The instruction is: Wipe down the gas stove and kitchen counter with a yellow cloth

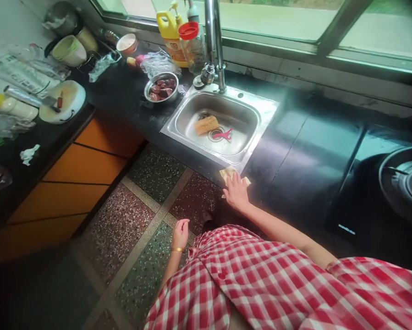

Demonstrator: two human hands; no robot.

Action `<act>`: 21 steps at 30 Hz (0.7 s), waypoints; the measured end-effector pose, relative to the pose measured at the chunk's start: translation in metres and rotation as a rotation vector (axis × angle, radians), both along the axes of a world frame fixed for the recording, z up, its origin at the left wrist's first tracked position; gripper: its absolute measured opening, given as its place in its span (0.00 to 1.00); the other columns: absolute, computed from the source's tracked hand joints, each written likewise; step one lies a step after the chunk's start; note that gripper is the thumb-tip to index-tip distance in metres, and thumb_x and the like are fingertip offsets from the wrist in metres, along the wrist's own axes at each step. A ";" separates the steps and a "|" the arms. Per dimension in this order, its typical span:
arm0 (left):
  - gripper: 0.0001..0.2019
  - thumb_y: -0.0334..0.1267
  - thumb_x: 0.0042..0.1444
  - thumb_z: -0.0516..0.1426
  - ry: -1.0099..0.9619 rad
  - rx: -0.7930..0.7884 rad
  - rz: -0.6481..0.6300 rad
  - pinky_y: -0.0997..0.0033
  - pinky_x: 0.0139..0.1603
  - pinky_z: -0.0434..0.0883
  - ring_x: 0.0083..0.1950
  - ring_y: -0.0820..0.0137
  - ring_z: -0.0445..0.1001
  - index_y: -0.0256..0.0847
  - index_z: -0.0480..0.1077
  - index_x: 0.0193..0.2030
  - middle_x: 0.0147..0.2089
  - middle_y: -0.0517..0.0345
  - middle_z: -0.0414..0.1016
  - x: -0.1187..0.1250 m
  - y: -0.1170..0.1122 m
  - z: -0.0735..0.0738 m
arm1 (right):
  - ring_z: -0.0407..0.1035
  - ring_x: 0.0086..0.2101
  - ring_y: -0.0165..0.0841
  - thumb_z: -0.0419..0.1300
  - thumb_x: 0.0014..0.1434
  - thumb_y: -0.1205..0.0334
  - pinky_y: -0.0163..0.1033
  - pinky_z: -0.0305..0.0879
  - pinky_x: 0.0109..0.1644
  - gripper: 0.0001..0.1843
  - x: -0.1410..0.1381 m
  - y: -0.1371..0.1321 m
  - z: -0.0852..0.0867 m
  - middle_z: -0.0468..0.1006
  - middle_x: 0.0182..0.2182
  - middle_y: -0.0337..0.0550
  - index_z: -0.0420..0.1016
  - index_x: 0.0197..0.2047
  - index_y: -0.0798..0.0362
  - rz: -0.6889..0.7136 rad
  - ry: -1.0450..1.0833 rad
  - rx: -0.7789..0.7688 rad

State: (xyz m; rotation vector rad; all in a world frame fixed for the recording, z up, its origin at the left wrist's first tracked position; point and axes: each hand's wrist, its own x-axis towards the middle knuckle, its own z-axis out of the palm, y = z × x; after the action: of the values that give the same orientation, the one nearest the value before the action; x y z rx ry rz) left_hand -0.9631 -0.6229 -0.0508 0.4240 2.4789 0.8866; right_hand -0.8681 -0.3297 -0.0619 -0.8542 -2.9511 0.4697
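Cloth under right hand at the sink's front edge

From my remote seat I see a black counter running under the window and turning a corner to the left. A dark stove sits at its far right. A steel sink is set into the counter near the middle, with a tall tap rising behind it. On the left arm of the counter lies a round white board with a knife across it. A steel bowl of dark red pieces stands just beside the sink's left rear corner, and a yellow bottle stands behind it by the window.

My view of the right hand shows it lying flat, fingers stretched out and not curled, pressing on a yellowish cloth on the counter strip just in front of the sink. The left hand hangs over the floor, fingers loosely bent, holding nothing, with a gold bangle on the wrist. In the sink lie a tan sponge and a red peeler over the drain.
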 end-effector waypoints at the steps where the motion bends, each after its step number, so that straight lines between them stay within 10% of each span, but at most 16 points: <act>1: 0.15 0.44 0.56 0.49 -0.008 -0.004 0.026 0.60 0.51 0.71 0.44 0.64 0.75 0.39 0.74 0.37 0.40 0.49 0.77 -0.004 -0.010 -0.004 | 0.43 0.66 0.56 0.50 0.63 0.56 0.63 0.38 0.64 0.32 -0.023 0.001 0.001 0.52 0.66 0.70 0.58 0.66 0.66 0.026 0.005 -0.009; 10: 0.17 0.47 0.55 0.49 -0.019 0.086 0.109 0.58 0.51 0.71 0.44 0.62 0.76 0.39 0.74 0.36 0.39 0.47 0.77 -0.133 -0.064 -0.047 | 0.42 0.66 0.56 0.51 0.64 0.56 0.62 0.37 0.65 0.33 -0.240 -0.025 0.004 0.48 0.67 0.71 0.57 0.66 0.68 0.002 0.002 -0.021; 21: 0.16 0.46 0.56 0.49 0.045 0.169 0.010 0.61 0.49 0.71 0.43 0.64 0.75 0.41 0.73 0.35 0.38 0.48 0.78 -0.335 -0.089 -0.027 | 0.42 0.66 0.57 0.51 0.63 0.56 0.63 0.40 0.64 0.33 -0.404 -0.054 0.000 0.48 0.67 0.72 0.56 0.67 0.63 -0.196 0.012 0.008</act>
State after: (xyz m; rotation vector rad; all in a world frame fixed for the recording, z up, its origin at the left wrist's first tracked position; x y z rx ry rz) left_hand -1.2977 -0.7120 -0.0780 0.4934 2.4573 1.1065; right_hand -1.2726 -0.3840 -0.0616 -1.1200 -2.8172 0.4499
